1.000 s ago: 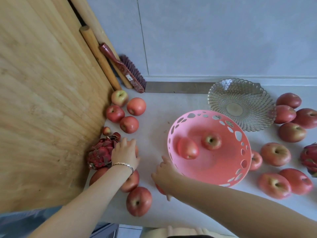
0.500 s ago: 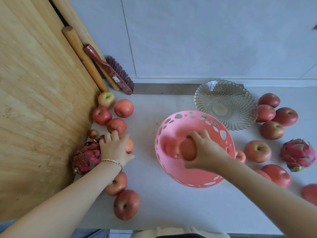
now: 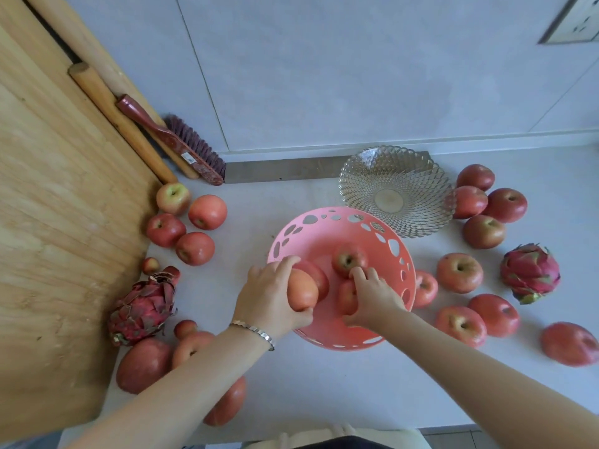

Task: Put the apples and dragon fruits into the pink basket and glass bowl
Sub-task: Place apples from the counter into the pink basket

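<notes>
The pink basket [image 3: 340,213] stands mid-counter with an apple [image 3: 348,259] lying in it. My left hand [image 3: 269,296] grips an orange-red apple [image 3: 301,291] over the basket's left rim, in front of another apple [image 3: 321,277] in the basket. Inside the basket, my right hand [image 3: 372,296] is wrapped over a red apple [image 3: 346,296]. The glass bowl [image 3: 421,183] sits behind the basket with nothing in it. One dragon fruit [image 3: 142,307] lies at the left, another [image 3: 530,272] at the right. Loose apples lie at the left [image 3: 207,211] and right [image 3: 505,205].
A large wooden board [image 3: 58,222] leans along the left side, with a wooden stick [image 3: 120,121] and a red brush [image 3: 181,150] against it. More apples [image 3: 144,364] lie under my left forearm. The counter's front edge runs just below my arms.
My left hand has lifted an apple from beside the left dragon fruit and carried it right to the basket. My right hand has lowered its apple deeper into the basket.
</notes>
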A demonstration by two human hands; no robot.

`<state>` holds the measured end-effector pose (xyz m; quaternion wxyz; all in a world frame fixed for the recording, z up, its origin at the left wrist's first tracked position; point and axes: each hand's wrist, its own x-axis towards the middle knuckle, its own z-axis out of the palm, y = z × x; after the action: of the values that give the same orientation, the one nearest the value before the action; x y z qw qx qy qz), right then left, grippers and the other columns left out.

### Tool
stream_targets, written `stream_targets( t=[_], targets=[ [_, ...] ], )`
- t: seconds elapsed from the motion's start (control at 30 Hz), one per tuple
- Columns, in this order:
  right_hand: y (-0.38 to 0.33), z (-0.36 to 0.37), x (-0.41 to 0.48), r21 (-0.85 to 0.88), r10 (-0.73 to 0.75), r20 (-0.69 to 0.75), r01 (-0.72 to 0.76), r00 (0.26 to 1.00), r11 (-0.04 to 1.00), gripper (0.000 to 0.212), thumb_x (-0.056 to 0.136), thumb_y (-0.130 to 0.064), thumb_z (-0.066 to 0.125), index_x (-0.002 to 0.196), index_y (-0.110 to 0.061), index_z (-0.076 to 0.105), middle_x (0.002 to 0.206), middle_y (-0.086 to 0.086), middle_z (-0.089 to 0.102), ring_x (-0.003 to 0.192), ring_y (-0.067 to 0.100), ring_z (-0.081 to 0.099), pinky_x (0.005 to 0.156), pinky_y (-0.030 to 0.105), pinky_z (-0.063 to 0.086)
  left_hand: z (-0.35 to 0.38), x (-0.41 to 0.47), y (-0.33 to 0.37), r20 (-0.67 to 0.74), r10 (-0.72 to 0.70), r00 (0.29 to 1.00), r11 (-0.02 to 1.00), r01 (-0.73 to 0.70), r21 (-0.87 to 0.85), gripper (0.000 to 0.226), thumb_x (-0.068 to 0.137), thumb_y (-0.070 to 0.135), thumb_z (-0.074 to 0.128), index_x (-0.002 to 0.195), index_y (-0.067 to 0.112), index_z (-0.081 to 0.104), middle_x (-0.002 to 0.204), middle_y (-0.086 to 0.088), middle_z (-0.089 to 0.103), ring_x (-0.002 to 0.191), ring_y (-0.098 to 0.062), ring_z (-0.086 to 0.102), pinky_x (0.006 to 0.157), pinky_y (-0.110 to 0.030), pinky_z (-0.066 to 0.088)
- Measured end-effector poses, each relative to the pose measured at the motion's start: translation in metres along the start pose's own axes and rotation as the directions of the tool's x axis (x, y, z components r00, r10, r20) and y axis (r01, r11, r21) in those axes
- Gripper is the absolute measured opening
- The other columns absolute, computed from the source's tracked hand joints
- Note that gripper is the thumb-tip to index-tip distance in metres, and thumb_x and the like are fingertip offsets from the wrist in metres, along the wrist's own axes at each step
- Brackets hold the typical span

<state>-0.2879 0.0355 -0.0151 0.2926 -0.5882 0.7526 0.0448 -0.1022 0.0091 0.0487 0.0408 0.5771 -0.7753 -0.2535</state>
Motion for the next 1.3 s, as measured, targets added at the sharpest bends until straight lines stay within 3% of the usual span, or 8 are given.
stream_targets(
  t=[0.13, 0.23, 0.37, 0.6, 0.7, 0.87, 1.07, 1.3],
  targets=[
    [-0.003, -0.002, -0.006, -0.016, 0.028, -0.067, -0.029, 0.997, 0.999, 0.088, 0.061, -0.040, 0.078, 0.131, -0.018, 0.030, 0.128, 0.010, 0.031, 0.122, 0.030, 0.035, 0.096, 0.039, 0.041, 0.009, -0.005, 0.000, 0.054, 0.007, 0.999, 1.000, -0.006, -0.014, 0.078, 0.063, 0.037, 0.072, 0.133, 0.032, 0.036, 0.126, 0.010, 0.050, 0.112, -0.023, 0.039, 0.091, -0.031, 0.045],
    [-0.007, -0.010, -0.021, 0.047, -0.281, -0.144, 0.291, 0.949, 0.956, 0.104, 0.057, -0.038, 0.081, 0.141, -0.029, 0.020, 0.139, 0.006, 0.024, 0.131, 0.029, 0.026, 0.107, 0.042, 0.032, 0.010, -0.004, 0.009, 0.092, 0.000, 0.996, 0.998, 0.006, -0.061, 0.080, 0.064, 0.035, 0.072, 0.134, 0.032, 0.033, 0.116, 0.006, 0.051, 0.117, -0.026, 0.038, 0.093, -0.031, 0.044],
    [-0.019, -0.013, -0.039, 0.022, -0.553, -0.177, 0.565, 0.814, 0.825, 0.092, 0.059, -0.038, 0.079, 0.128, -0.041, 0.018, 0.131, 0.004, 0.042, 0.118, 0.022, 0.047, 0.083, 0.038, 0.052, 0.009, 0.003, 0.029, 0.164, 0.024, 0.986, 0.977, 0.011, -0.211, 0.091, 0.062, 0.031, 0.075, 0.138, 0.034, 0.026, 0.097, 0.008, 0.046, 0.116, -0.021, 0.043, 0.094, -0.028, 0.044],
    [0.004, -0.016, -0.031, 0.348, -0.289, -0.358, 0.414, 0.888, 0.841, 0.078, 0.054, -0.016, 0.079, 0.126, -0.018, 0.047, 0.118, 0.002, 0.046, 0.113, 0.020, 0.052, 0.088, 0.023, 0.043, 0.009, 0.023, 0.021, 0.271, 0.224, 0.936, 0.931, -0.123, -0.343, 0.069, 0.071, 0.019, 0.073, 0.131, 0.030, 0.040, 0.114, 0.013, 0.045, 0.114, -0.008, 0.047, 0.089, -0.004, 0.038],
    [0.016, -0.022, -0.025, 0.405, -0.136, -0.457, 0.342, 0.879, 0.848, 0.074, 0.051, -0.017, 0.084, 0.115, -0.011, 0.048, 0.108, 0.000, 0.042, 0.102, 0.004, 0.040, 0.080, -0.001, 0.028, 0.024, 0.037, 0.007, 0.233, 0.258, 0.937, 0.952, -0.288, 0.102, 0.040, 0.082, 0.015, 0.054, 0.122, 0.019, 0.052, 0.133, 0.000, 0.043, 0.126, -0.021, 0.041, 0.095, -0.028, 0.041],
    [0.025, -0.033, -0.023, 0.497, -0.036, -0.438, 0.275, 0.898, 0.823, 0.085, 0.050, -0.024, 0.083, 0.123, -0.016, 0.042, 0.113, -0.001, 0.039, 0.110, 0.008, 0.039, 0.091, 0.015, 0.028, 0.045, 0.055, 0.003, 0.341, 0.143, 0.929, 0.781, -0.318, 0.538, 0.063, 0.089, 0.012, 0.047, 0.145, 0.024, 0.021, 0.150, -0.012, 0.022, 0.128, -0.031, 0.035, 0.093, -0.042, 0.040],
    [0.029, -0.029, -0.020, 0.508, -0.026, -0.362, 0.221, 0.932, 0.833, 0.081, 0.054, -0.019, 0.084, 0.124, -0.021, 0.044, 0.114, -0.004, 0.036, 0.108, 0.009, 0.040, 0.086, 0.009, 0.024, 0.058, 0.079, 0.003, 0.378, 0.053, 0.924, 0.739, -0.291, 0.607, 0.105, 0.076, 0.034, 0.071, 0.148, 0.016, -0.003, 0.153, -0.015, 0.009, 0.129, -0.031, 0.033, 0.097, -0.039, 0.041],
    [0.026, -0.027, -0.014, 0.470, -0.116, -0.358, 0.287, 0.926, 0.835, 0.075, 0.051, -0.020, 0.086, 0.116, -0.020, 0.049, 0.110, -0.005, 0.044, 0.095, -0.004, 0.035, 0.079, -0.010, 0.020, 0.047, 0.103, 0.009, 0.322, 0.126, 0.938, 0.826, -0.279, 0.490, 0.084, 0.072, 0.033, 0.071, 0.142, 0.024, 0.025, 0.141, -0.007, 0.028, 0.132, -0.035, 0.026, 0.103, -0.041, 0.030]
  ],
)
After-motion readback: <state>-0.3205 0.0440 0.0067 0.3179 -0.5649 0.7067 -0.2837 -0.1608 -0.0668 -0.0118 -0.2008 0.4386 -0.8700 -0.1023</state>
